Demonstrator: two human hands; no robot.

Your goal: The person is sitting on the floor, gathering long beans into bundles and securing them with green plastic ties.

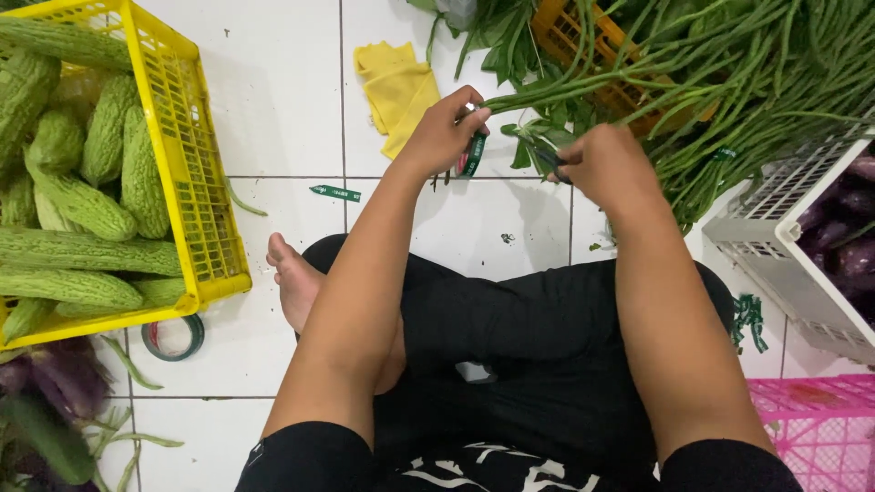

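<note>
While the left hand (444, 132) pinches green tape (472, 153), the right hand (606, 164) grips a long bean bundle (583, 91). Binding looks half done; a loose heap (775, 82) is left.

A yellow crate (196, 173) of bitter gourds (82, 205) is seen far left of the hands, a yellow cloth (395, 89) just beyond them, and a white crate (784, 246) of eggplants (843, 241) at right.
</note>
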